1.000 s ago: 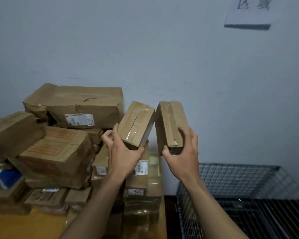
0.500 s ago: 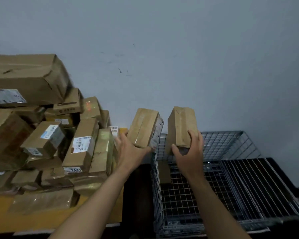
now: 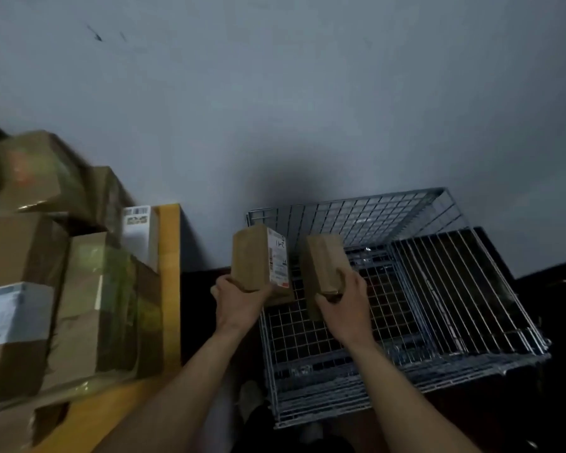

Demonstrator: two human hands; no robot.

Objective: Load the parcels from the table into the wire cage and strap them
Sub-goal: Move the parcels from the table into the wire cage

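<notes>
Over the near-left corner of the wire cage [image 3: 373,214], left hand [image 3: 239,302] grips the lower end of a labelled parcel [image 3: 257,259], fingers curled round its base; right hand [image 3: 347,308] likewise clasps a plain brown parcel [image 3: 324,261] at its lower end; both parcels upright, side by side, not touching, above the mesh floor; to the left, yellow table [image 3: 170,289] bearing stacked parcels [image 3: 23,250]; grey wall [image 3: 307,93] behind.

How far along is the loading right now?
Done: nothing visibly loaded; the wire cage shows bare mesh. In hand: the left hand grips a labelled parcel, the right hand a plain parcel, both at the cage's left side. Left: setting these in, the pile of parcels on the yellow table, then strapping; no strap in view.
</notes>
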